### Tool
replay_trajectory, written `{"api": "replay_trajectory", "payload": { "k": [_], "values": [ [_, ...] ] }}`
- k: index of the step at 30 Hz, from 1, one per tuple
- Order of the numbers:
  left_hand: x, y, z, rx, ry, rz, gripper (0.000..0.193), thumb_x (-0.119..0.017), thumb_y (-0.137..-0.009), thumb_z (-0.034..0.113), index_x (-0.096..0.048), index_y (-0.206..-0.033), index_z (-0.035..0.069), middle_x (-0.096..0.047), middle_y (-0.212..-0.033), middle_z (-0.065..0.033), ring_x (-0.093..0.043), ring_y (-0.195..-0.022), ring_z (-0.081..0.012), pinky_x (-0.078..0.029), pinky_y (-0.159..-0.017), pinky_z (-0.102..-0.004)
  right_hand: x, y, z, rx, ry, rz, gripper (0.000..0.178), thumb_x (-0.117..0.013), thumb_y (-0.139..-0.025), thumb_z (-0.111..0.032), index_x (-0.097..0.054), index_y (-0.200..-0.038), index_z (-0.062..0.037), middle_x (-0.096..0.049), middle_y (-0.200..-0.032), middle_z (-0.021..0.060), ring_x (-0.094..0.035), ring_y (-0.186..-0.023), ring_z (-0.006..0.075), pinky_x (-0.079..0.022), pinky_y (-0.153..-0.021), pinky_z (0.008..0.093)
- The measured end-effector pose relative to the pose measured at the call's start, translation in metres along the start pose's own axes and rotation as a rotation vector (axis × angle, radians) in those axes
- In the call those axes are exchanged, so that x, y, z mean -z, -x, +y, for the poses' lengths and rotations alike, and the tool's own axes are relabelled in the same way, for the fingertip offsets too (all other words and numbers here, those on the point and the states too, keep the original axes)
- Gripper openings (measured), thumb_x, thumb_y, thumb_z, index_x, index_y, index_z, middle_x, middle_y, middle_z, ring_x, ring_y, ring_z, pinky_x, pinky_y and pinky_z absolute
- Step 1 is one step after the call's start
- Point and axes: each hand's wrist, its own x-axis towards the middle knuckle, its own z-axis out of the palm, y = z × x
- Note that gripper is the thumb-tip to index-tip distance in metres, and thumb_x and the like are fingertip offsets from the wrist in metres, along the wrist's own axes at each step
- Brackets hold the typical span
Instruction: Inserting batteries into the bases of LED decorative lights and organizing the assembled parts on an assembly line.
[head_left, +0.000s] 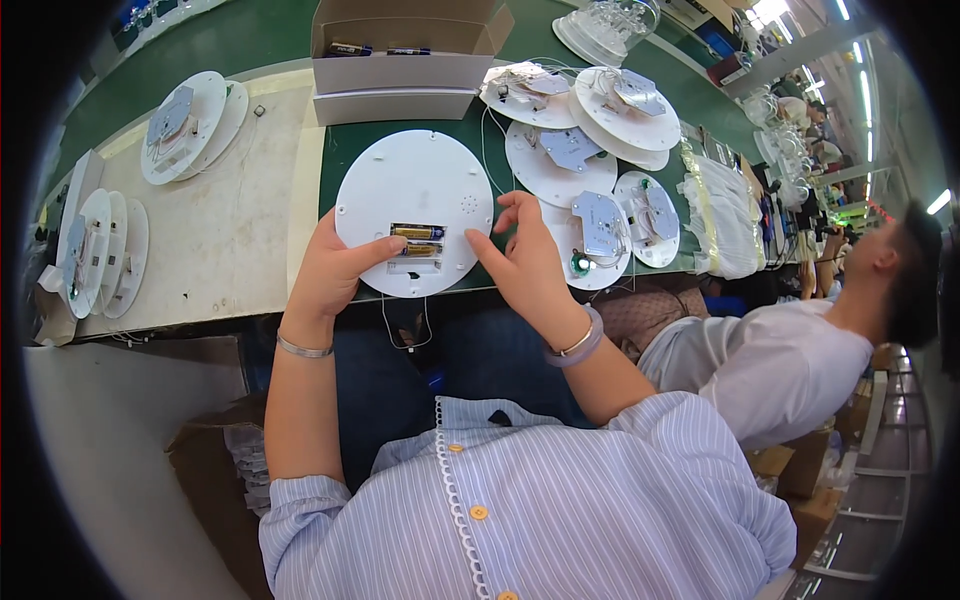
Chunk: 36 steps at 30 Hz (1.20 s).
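Note:
A round white plastic disc [400,185] is tilted up in front of me above the table's near edge. Two batteries [415,232] lie side by side in the rectangular compartment in its lower half. My left hand [340,262] grips the disc at its lower left, the thumb pressed on the batteries and the other fingers hidden behind. At the right rim is my right hand [525,255], its thumb tip at the disc and its bent fingers apart, with nothing seen between them. A thin white wire loop [408,347] hangs below the disc.
Behind the disc stands an open cardboard box [400,103] with a few batteries inside. Several white discs with grey circuit housings [598,225] and loose wires pile up at right. More discs [190,130] lie at left. A person in a white shirt [790,370] sits close at right.

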Motion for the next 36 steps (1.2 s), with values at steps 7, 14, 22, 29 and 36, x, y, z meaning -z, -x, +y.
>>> {"api": "replay_trajectory", "payload": {
  "k": [7,14,22,29,36],
  "values": [
    [0.0,0.003,0.011,0.026,-0.206,0.003,0.047,-0.068,-0.069,0.004,-0.046,-0.11,-0.002,-0.057,-0.102,-0.0097,-0.054,-0.091,-0.0155,-0.045,-0.078,-0.0276,-0.002,-0.012,0.02,-0.102,-0.173,-0.201,0.041,-0.063,-0.076,-0.017,-0.042,-0.104,0.0046,-0.053,-0.067,0.0039,-0.045,-0.055,0.0056,-0.037,-0.049,0.0195],
    [-0.007,0.005,0.015,0.008,-0.406,0.088,0.052,-0.07,-0.066,0.004,-0.044,-0.111,-0.002,-0.056,-0.101,-0.0102,-0.054,-0.092,-0.0158,-0.046,-0.077,-0.0275,-0.004,-0.017,0.026,-0.103,-0.254,-0.234,0.041,-0.064,-0.075,-0.019,-0.042,-0.101,0.0039,-0.055,-0.068,0.0074,-0.05,-0.06,0.0132,-0.039,-0.055,0.0245],
    [-0.008,0.008,0.008,-0.108,-0.427,0.175,0.057,-0.069,-0.063,0.0,-0.042,-0.113,-0.001,-0.054,-0.103,-0.0113,-0.053,-0.093,-0.0173,-0.045,-0.079,-0.0291,-0.002,-0.015,0.018,-0.11,-0.199,-0.238,0.037,-0.065,-0.072,-0.022,-0.042,-0.09,0.0016,-0.052,-0.061,0.0096,-0.051,-0.055,0.0207,-0.039,-0.051,0.0304],
    [-0.006,0.005,0.01,-0.073,-0.435,0.21,0.057,-0.069,-0.063,-0.001,-0.042,-0.113,-0.001,-0.054,-0.103,-0.0112,-0.053,-0.093,-0.0176,-0.045,-0.08,-0.0293,-0.005,-0.015,0.021,-0.097,-0.232,-0.234,0.034,-0.064,-0.075,-0.017,-0.044,-0.096,0.0011,-0.053,-0.064,0.0036,-0.047,-0.057,0.0082,-0.037,-0.052,0.0221],
    [-0.005,0.005,0.011,-0.06,-0.341,0.152,0.055,-0.068,-0.066,0.001,-0.042,-0.114,-0.001,-0.054,-0.103,-0.0105,-0.053,-0.094,-0.0172,-0.044,-0.081,-0.0291,-0.005,-0.013,0.025,-0.104,-0.318,-0.24,0.04,-0.064,-0.076,-0.018,-0.043,-0.104,0.0016,-0.056,-0.072,0.0032,-0.048,-0.06,0.0056,-0.038,-0.053,0.0197]
  ]
}}
